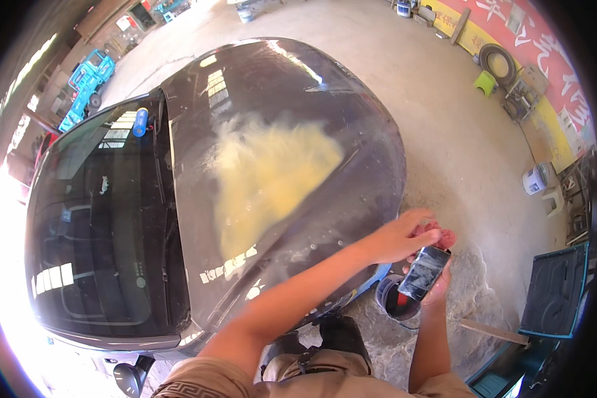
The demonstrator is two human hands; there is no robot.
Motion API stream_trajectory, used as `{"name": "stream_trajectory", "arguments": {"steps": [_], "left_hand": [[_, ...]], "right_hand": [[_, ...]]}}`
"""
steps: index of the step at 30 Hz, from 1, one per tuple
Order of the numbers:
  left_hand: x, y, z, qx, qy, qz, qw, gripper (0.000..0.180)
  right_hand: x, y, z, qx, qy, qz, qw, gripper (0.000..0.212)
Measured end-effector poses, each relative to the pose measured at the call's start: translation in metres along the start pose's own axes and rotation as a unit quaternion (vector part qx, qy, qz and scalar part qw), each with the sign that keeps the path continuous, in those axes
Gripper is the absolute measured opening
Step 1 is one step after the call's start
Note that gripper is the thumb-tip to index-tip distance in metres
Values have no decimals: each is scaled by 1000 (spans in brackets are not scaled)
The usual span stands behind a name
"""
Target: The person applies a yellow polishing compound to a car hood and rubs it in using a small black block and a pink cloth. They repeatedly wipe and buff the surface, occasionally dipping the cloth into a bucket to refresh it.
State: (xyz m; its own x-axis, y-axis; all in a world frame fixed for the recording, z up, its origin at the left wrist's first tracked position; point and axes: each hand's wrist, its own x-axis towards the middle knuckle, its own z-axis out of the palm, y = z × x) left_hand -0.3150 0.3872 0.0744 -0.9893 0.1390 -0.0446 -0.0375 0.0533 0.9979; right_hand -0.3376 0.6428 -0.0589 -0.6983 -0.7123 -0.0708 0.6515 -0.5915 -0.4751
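Slab point(423, 273) overlaps the right rim of bucket point(381, 300) in view, long axis slanting up and right, away from it. Right grip point(440, 286) curled round slab, nearer; left grip point(403, 233) closed on red cloth point(447, 237), 1 item each, at slab's end farther from bucket.

Glossy block point(424, 272), matt hood patch point(272, 174)

The bucket point(381, 296) stands right of the bonnet point(278, 172).
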Motion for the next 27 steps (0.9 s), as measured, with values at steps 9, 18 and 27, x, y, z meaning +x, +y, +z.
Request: {"name": "stream_trajectory", "arguments": {"steps": [9, 18, 27], "left_hand": [[-173, -59, -173, 529, 240, -163, 798, 77], [-87, -93, -294, 595, 301, -194, 720, 73], [-18, -108, -269, 602, 309, -199, 709, 80]], "right_hand": [[30, 28, -13, 141, -29, -3, 990, 82], [-14, 8, -25, 59, 118, -41, 990, 89], [-61, 2, -56, 55, 217, -57, 973, 81]]}}
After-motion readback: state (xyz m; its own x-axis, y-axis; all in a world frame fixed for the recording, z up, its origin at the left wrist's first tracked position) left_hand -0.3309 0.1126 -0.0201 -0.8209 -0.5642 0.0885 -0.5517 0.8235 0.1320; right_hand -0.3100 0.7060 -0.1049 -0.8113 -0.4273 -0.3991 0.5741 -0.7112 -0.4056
